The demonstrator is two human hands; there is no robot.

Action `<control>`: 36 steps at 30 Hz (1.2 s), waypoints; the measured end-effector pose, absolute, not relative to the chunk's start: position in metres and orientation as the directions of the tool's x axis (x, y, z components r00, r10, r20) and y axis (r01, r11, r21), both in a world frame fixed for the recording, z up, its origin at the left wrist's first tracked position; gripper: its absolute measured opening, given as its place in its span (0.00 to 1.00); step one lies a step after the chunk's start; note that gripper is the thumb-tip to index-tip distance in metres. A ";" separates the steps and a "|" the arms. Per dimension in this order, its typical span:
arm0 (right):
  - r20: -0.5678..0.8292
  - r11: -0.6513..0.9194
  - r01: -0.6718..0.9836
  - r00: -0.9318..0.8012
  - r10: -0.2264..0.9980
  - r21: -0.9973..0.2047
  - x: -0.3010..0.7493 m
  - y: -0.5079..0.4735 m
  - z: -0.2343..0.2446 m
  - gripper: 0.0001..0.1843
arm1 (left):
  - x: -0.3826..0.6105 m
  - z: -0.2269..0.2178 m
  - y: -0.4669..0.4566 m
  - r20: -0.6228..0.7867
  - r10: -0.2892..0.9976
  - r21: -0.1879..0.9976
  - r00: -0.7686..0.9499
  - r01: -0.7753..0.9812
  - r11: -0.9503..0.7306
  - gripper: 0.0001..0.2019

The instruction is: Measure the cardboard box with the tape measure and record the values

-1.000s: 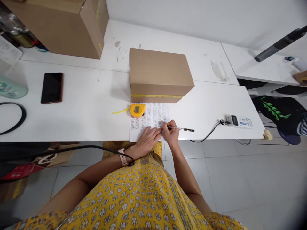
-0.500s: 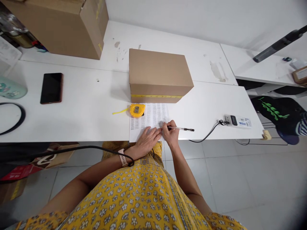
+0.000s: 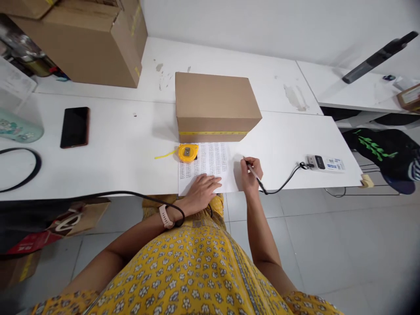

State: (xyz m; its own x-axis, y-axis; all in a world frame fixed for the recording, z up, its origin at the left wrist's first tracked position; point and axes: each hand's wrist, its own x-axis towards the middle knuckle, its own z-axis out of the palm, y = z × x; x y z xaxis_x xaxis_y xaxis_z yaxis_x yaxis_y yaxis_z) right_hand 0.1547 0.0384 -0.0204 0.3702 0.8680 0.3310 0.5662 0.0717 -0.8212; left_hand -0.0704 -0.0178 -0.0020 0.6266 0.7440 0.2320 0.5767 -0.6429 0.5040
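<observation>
My left hand (image 3: 202,191) lies flat across the lower part of a printed sheet of paper (image 3: 216,161), its fingers stretched toward the right. Just off the sheet's right side, my right hand (image 3: 251,176) grips a pen (image 3: 255,173) with a clear barrel and dark ends. On the paper's upper left rests a yellow tape measure (image 3: 188,152), a short bit of its tape sticking out to the left. Directly behind the paper stands a closed cardboard box (image 3: 218,98) with a yellow measuring strip (image 3: 213,133) along its front face.
A phone (image 3: 75,127) and a pale green bottle (image 3: 21,127) are on the table's left. A larger carton (image 3: 88,48) stands at the back left. To the right lie a white power strip (image 3: 326,163) with a black cable and a black cap (image 3: 377,146).
My right hand has moved right, off the paper, still holding the pen, which now slants down toward me. My left hand has stayed on the sheet. The view has shifted slightly.
</observation>
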 end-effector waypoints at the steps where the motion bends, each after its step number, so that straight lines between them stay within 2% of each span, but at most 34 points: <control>1: 0.370 0.068 0.654 0.335 0.867 -0.753 0.167 0.044 -0.021 0.09 | -0.077 0.004 -0.013 0.287 0.757 0.556 0.586 0.542 -0.630 0.12; 3: 0.410 0.052 0.791 0.259 0.875 -0.609 0.190 0.053 -0.025 0.10 | -0.094 0.015 0.000 0.399 0.791 0.599 0.464 0.522 -0.608 0.11; 5: 0.405 0.036 0.862 0.201 0.892 -0.506 0.207 0.059 -0.031 0.16 | -0.112 0.023 0.016 0.464 0.817 0.567 0.342 0.594 -0.571 0.11; 8: 0.394 0.024 0.902 0.164 0.904 -0.431 0.220 0.063 -0.039 0.23 | -0.134 0.024 0.037 0.418 0.860 0.482 0.293 0.731 -0.483 0.14; 12: 0.445 0.026 0.898 0.191 0.875 -0.438 0.218 0.063 -0.039 0.26 | -0.141 0.009 0.054 0.268 0.913 0.420 0.308 0.816 -0.398 0.22; 15: 0.523 0.023 0.867 0.278 0.805 -0.497 0.202 0.055 -0.032 0.22 | -0.136 0.002 0.061 0.257 0.919 0.411 0.298 0.827 -0.383 0.24; 18: 0.570 0.127 0.817 0.272 0.775 -0.563 0.171 0.041 -0.025 0.19 | -0.131 0.002 0.067 0.270 0.918 0.438 0.292 0.811 -0.387 0.24; 22: 0.549 0.320 0.683 0.142 0.824 -0.657 0.118 0.021 -0.018 0.16 | -0.131 0.012 0.073 0.215 0.943 0.573 0.255 0.749 -0.333 0.24; 25: 0.454 0.335 0.560 0.084 0.887 -0.758 0.089 0.014 -0.008 0.17 | -0.131 0.021 0.068 0.195 0.955 0.635 0.225 0.713 -0.297 0.25; 27: 0.317 0.262 0.421 0.064 0.946 -0.868 0.078 0.015 0.001 0.19 | -0.129 0.028 0.061 0.142 0.961 0.731 0.235 0.630 -0.262 0.25; 29: 0.126 0.123 0.220 0.001 0.992 -0.968 0.073 0.019 0.012 0.24 | -0.124 0.035 0.052 0.038 0.957 0.881 0.287 0.443 -0.168 0.27; 31: -0.036 -0.035 0.017 -0.109 0.993 -0.999 0.073 0.023 0.021 0.28 | -0.119 0.042 0.045 -0.039 0.937 0.962 0.348 0.266 -0.059 0.28; 33: -0.102 -0.125 -0.113 -0.187 0.977 -0.986 0.075 0.026 0.029 0.30 | -0.116 0.050 0.041 -0.056 0.927 0.978 0.371 0.207 -0.024 0.30; 36: -0.104 -0.135 -0.156 -0.190 0.976 -0.979 0.078 0.028 0.036 0.27 | -0.116 0.060 0.040 -0.080 0.916 0.981 0.392 0.195 0.002 0.32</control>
State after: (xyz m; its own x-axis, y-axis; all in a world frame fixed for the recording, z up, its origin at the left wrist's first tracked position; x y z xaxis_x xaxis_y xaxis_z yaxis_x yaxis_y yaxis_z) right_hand 0.0779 0.0276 0.0364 -0.1901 0.9762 -0.1042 -0.1560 -0.1348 -0.9785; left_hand -0.1156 0.0400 0.0603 0.3925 0.9163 -0.0798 0.1951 0.0018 0.9808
